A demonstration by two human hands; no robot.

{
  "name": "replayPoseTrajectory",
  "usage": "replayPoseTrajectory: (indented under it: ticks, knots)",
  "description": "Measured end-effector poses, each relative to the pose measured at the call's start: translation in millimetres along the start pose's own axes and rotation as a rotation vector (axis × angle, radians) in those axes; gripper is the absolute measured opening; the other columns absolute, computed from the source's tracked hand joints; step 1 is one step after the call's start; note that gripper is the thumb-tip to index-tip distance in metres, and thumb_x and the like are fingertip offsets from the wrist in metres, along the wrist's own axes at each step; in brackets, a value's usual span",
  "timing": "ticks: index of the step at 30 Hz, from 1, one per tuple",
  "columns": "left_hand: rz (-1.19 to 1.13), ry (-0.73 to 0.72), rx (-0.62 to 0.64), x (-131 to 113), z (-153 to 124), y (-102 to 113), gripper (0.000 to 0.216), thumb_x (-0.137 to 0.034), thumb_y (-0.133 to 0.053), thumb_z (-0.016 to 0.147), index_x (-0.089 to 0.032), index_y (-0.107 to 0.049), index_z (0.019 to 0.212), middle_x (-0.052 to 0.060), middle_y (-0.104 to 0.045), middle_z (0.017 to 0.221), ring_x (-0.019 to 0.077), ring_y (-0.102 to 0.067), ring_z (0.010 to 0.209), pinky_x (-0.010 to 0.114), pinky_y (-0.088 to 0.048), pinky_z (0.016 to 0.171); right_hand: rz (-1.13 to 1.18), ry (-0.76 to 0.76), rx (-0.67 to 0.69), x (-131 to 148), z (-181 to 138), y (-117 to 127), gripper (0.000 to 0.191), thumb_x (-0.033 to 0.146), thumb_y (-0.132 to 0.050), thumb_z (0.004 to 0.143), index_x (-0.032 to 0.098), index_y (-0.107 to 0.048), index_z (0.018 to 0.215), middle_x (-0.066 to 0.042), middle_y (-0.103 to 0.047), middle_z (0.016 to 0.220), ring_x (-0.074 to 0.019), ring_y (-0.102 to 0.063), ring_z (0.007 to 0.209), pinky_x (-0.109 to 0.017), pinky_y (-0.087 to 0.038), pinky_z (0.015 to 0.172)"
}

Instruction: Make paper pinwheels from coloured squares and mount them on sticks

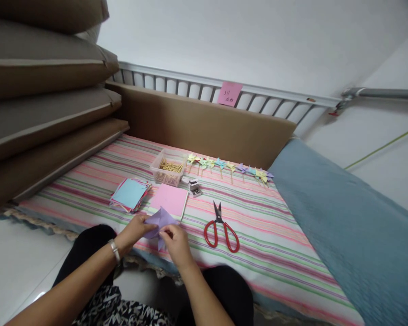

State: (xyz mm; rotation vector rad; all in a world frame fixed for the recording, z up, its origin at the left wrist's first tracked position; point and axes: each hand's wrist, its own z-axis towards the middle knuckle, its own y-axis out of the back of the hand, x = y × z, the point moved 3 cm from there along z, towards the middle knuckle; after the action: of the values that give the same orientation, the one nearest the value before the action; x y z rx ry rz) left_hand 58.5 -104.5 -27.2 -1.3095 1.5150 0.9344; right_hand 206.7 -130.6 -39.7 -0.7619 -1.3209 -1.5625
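Holding: the bare left hand and bare right hand share one thin purple paper piece with pointed corners, near the front of the striped cloth.
Purple paper's lie: between the hands, rightward of the left fingers, leftward of the right; both touch it, so neither is nearer. One point juts up, another hangs down; no clear long axis shows.
Left fingers: closed, gripping its left side beneath the thumb.
Right fingers: thumb and forefinger pinched on its lower right part.
Brown-wrapped slabs: at least four, stacked at left.
Long flat brown board: one, along the white metal rail.
Red-handled metal scissors: one pair, right of the right hand, blades slightly parted, pointing away.
Square paper stacks: two, one blue-topped, one pink-topped.
Clear plastic box: one, with tan sticks, too many to count.
Pastel paper pinwheels: about nine, overlapping at right.
Small open grey box: one.
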Motion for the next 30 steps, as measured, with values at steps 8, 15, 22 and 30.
replayPoseTrajectory:
  ticks: [8,15,22,30]
  knots:
    - [0.045,-0.029,0.025,1.4,-0.4,-3.1,0.022,-0.028,-0.072,0.054,-0.011,-0.07,0.067,0.001,-0.064,0.061,0.0146,-0.053,0.057,0.025,-0.039,0.058,0.063,-0.064,-0.029,-9.1,1.2,-4.6,0.007,0.017,-0.06,0.075,0.017,-0.064,0.069,0.0,-0.065,0.065,-0.0146,-0.06,0.062,-0.023,-0.043,0.061]
    - [0.089,-0.043,0.044,3.9,-0.4,-5.1,0.024,-0.032,-0.07,0.056,-0.012,-0.069,0.069,-0.001,-0.062,0.059,0.014,-0.051,0.055,0.024,-0.037,0.056,0.057,-0.09,-0.065,-16.3,0.8,-6.6,0.007,0.02,-0.059,0.074,0.018,-0.063,0.069,0.0,-0.063,0.064,-0.0144,-0.059,0.062,-0.022,-0.043,0.06]
    - [0.194,-0.055,0.058,7.4,4.7,-5.8,0.021,-0.029,-0.067,0.054,-0.013,-0.065,0.068,-0.005,-0.053,0.051,0.0106,-0.043,0.047,0.024,-0.033,0.051,0.026,-0.099,-0.067,-18.6,0.4,-8.0,0.008,0.02,-0.057,0.075,0.019,-0.062,0.069,0.002,-0.062,0.061,-0.0138,-0.058,0.059,-0.022,-0.042,0.058]
    - [0.358,-0.111,0.013,16.7,12.2,2.5,0.009,-0.015,-0.055,0.049,-0.017,-0.055,0.057,-0.008,-0.047,0.05,0.0097,-0.038,0.048,0.023,-0.027,0.049,-0.044,-0.087,-0.12,-7.1,-1.2,2.1,0.011,0.02,-0.063,0.071,0.02,-0.064,0.081,-0.001,-0.065,0.075,-0.0176,-0.06,0.071,-0.027,-0.046,0.068]
